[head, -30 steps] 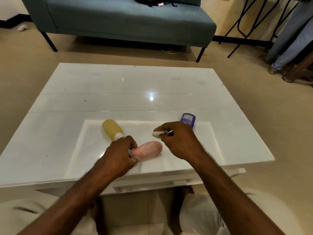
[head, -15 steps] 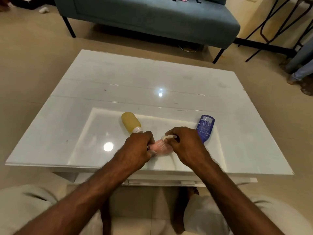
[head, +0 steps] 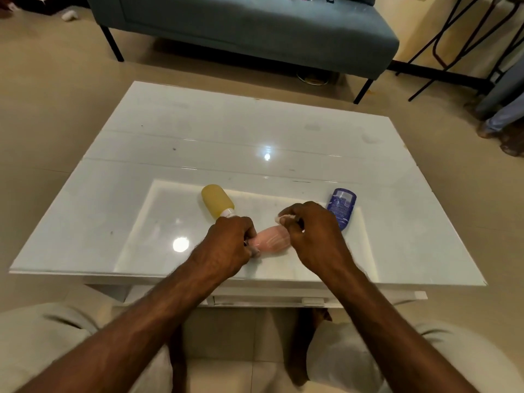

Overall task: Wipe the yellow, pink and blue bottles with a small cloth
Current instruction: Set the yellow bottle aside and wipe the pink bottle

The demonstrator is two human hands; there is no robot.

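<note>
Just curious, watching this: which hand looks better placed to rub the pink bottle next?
The right hand, probably: it pinches the small cloth just over the pink bottle, while the left hand grips the bottle's cap end, steadying it.

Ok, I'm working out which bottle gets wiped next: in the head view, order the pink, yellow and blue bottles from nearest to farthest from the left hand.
1. pink bottle: gripped by the left hand.
2. yellow bottle: just beyond the knuckles.
3. blue bottle: off right, past the right hand.
</note>
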